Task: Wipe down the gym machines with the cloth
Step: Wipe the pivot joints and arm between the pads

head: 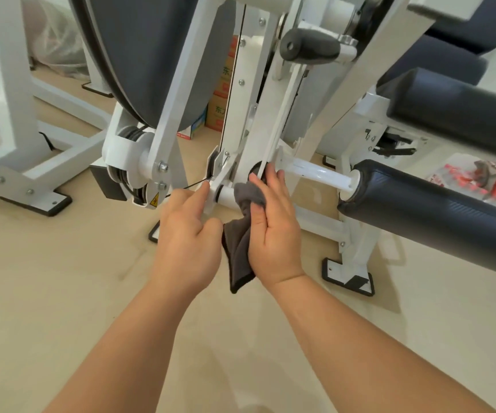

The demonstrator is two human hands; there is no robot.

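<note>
A white-framed gym machine (258, 93) with dark pads fills the upper view. My right hand (273, 228) holds a dark grey cloth (242, 248) and presses it against a white round bar (227, 195) low on the frame; part of the cloth hangs below the hand. My left hand (188, 236) is just left of it, forefinger stretched to the bracket at the bar's end, other fingers curled with nothing in them. A padded black roller (437, 213) sits on the same axle to the right.
A second white machine frame (17, 114) stands at the left on the beige floor (62, 293). Cardboard boxes (220, 108) sit behind the machine. A black handle (309, 47) juts out above. Red-printed plastic wrapping (484, 180) lies on the floor at right.
</note>
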